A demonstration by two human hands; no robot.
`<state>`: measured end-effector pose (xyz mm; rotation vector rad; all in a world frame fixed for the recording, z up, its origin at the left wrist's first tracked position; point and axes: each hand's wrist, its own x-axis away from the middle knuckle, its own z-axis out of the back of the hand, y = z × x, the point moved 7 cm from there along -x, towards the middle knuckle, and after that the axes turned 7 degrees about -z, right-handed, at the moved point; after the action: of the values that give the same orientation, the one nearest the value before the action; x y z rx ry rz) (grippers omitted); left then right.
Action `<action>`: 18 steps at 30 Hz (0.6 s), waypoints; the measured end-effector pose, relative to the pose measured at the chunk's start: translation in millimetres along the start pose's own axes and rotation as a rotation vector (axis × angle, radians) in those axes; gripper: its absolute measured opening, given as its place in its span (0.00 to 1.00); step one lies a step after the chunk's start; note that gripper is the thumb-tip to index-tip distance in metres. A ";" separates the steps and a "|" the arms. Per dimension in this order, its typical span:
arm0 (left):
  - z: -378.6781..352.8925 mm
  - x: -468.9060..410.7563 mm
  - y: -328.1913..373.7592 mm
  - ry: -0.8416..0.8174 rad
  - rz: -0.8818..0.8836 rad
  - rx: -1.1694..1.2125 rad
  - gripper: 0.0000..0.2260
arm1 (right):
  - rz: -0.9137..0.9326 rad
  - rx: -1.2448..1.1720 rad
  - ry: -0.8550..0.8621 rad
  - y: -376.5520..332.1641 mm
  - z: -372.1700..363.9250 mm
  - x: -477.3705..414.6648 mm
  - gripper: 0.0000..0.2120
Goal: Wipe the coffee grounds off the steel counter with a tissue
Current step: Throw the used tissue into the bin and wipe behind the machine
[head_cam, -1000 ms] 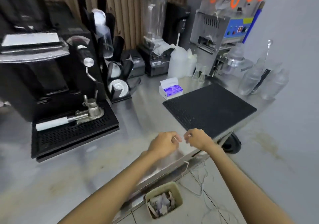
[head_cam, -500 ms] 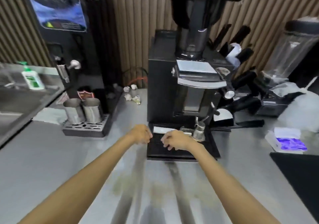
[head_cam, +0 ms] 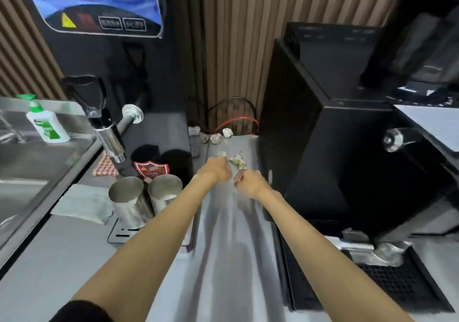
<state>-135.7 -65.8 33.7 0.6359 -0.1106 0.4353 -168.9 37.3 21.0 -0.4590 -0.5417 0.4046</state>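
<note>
The steel counter (head_cam: 231, 259) runs as a narrow strip between two black machines. Several crumpled stained tissues lie at its far end: one wad (head_cam: 238, 159) just beyond my hands, a smaller one (head_cam: 221, 153) at my left knuckles, and more by the wall (head_cam: 215, 138). My left hand (head_cam: 216, 170) has curled fingers touching the small wad; whether it grips the wad is hidden. My right hand (head_cam: 250, 181) is beside it, fingers closed, nothing visible in it. Motion blur hides any coffee grounds.
A tall black coffee machine (head_cam: 323, 135) with a drip tray (head_cam: 397, 284) walls the right side. On the left are a black dispenser (head_cam: 119, 73), two steel pitchers (head_cam: 126, 197), a folded cloth (head_cam: 82, 202), a sink (head_cam: 24, 167) and a soap bottle (head_cam: 47, 125). A red cable (head_cam: 238, 120) loops by the wall.
My view has swung left from the black mat and bin to the gap between the machines. Both hands, held close together, have reached forward to the crumpled tissues.
</note>
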 end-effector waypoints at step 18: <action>-39.0 -118.0 -38.3 0.111 -0.050 -0.339 0.13 | 0.064 0.402 0.250 -5.7 -13.6 -116.7 0.16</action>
<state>-227.3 -112.4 -45.9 0.2802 -0.0602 0.3914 -251.2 -27.4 -32.6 -0.1351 -0.1944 0.4965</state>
